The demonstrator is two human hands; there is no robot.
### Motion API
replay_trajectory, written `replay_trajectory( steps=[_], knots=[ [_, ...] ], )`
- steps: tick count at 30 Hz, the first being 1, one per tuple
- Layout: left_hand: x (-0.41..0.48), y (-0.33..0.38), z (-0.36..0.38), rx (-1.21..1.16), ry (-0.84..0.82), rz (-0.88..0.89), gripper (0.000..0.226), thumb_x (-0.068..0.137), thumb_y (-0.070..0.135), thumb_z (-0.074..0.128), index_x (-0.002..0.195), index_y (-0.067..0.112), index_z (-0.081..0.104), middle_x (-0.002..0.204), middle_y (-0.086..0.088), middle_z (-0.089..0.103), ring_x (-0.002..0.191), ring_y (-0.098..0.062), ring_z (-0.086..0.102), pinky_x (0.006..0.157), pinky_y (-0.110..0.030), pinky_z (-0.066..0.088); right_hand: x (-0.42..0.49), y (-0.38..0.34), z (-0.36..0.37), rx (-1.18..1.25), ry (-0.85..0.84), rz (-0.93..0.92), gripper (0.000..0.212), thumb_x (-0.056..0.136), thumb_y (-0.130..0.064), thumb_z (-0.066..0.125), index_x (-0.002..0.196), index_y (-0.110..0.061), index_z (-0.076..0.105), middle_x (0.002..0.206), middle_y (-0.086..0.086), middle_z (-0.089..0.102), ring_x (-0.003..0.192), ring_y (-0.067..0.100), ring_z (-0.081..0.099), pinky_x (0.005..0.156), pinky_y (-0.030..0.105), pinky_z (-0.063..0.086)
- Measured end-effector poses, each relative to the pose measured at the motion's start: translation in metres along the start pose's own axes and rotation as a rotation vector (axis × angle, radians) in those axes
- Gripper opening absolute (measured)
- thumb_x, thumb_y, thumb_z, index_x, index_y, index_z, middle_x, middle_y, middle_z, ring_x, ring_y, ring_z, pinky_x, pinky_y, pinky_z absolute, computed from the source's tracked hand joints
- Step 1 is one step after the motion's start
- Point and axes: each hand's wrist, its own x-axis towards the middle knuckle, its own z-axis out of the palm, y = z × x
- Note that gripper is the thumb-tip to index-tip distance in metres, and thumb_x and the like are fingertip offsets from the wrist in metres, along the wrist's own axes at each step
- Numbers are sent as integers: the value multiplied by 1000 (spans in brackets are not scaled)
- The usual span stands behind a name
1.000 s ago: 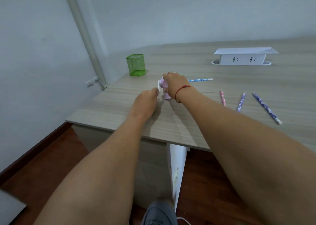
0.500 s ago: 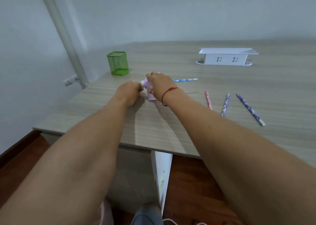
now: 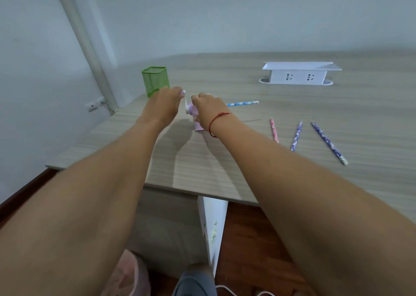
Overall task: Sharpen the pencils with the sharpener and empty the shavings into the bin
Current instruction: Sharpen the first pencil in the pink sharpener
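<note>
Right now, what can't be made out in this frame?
Head view:
Small pink crank sharpener: mostly hidden behind the right hand.
Blue patterned pencil: one end hidden by that hand.
Pink bin on the floor: partly covered by the left forearm, cut off by the bottom edge.

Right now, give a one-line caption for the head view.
Right hand holds the sharpener on the desk, left hand grips its crank; three pencils lie nearby.
</note>
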Motion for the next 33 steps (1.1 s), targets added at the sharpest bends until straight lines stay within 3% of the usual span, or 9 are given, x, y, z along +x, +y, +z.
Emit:
replay_trajectory(
  steps=[3,7,10,18,28,33],
  knots=[
    [-12,7,-8,16,72,52,31,101,20,35,91,1,58,83,-24,62,73,-38,54,58,-35,30,1,0,-2,6,-14,-3,38,86,-13,60,123,-9,52,129,11,53,120,33,53,94,39,43],
    [-39,11,-5,46,130,94,30,97,23,40,90,5,62,79,-20,64,74,-40,60,58,-39,40,1,-1,-6,18,-51,20,42,84,-15,66,123,-10,52,132,11,51,124,32,51,97,39,43],
    [-53,16,-3,55,72,61,28,97,23,41,93,4,62,83,-21,65,77,-42,60,63,-44,44,2,-3,-6,-20,-54,14,47,83,-17,68,126,-9,51,134,11,50,126,31,50,98,37,42],
    [-58,10,-2,52,-96,79,28,97,23,42,93,5,63,86,-23,66,79,-42,59,60,-34,32,2,-5,-9,-30,-31,10,32,89,-14,55,122,-10,55,129,12,55,121,32,53,94,38,44],
    [-47,1,21,33,-242,50,32,99,26,39,101,9,66,102,-20,67,90,-37,60,71,-36,43,2,-1,-10,-18,-20,-15,31,94,-17,47,123,-8,54,130,13,55,122,33,51,96,39,42],
    [-28,1,31,316,-267,99,29,97,22,39,102,10,65,106,-16,67,96,-37,62,72,-37,44,5,0,-2,-24,6,-8,35,97,-20,43,129,-9,50,135,13,51,130,33,46,101,40,39]
  ],
)
